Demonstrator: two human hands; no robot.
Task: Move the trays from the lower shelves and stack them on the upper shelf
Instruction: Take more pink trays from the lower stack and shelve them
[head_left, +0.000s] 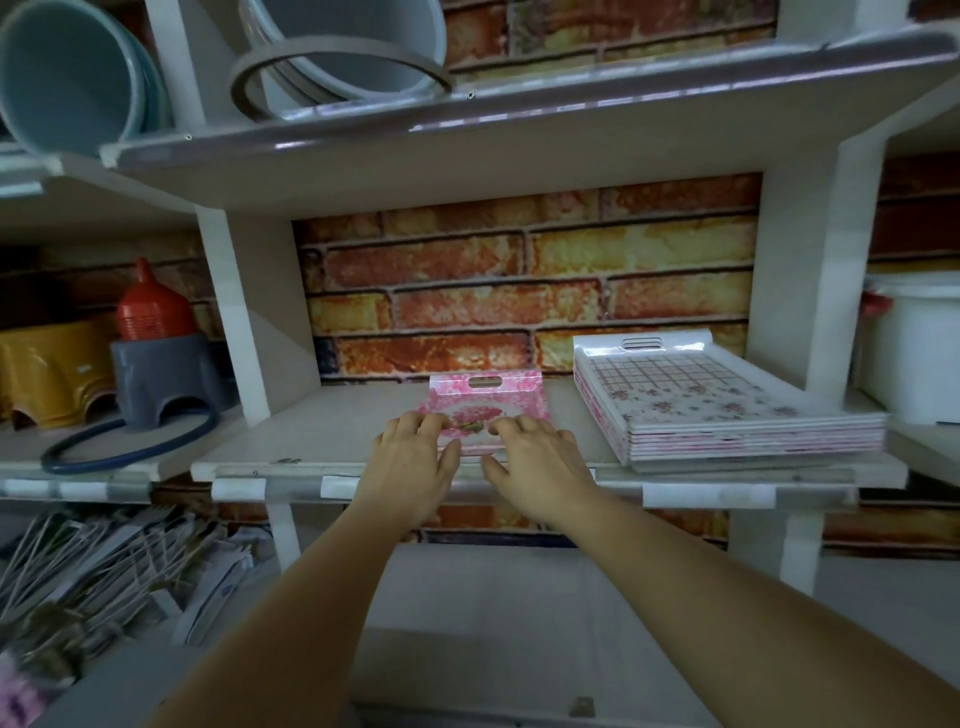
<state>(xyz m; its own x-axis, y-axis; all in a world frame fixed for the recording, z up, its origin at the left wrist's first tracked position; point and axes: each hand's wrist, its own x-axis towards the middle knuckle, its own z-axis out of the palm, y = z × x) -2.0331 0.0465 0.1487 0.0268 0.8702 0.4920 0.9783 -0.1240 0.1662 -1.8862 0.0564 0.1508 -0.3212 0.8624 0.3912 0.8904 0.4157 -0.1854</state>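
A small pink floral tray (511, 397) with a slot handle lies flat on the white shelf (311, 441) in the middle compartment. My left hand (415, 452) and my right hand (535, 452) both rest on its near edge, fingers spread over the rim and thumbs under the front. To the right on the same shelf sits a stack of several larger white floral trays (727, 410), apart from the pink tray. The near part of the pink tray is hidden by my hands.
Above is another shelf (519, 119) with grey-blue buckets (67, 67). The left compartment holds a grey stool (156, 379), a yellow stool (47, 369), a red funnel (150, 306) and a blue ring (130, 447). A white bucket (914, 348) stands at right. Packaged goods (104, 571) lie lower left.
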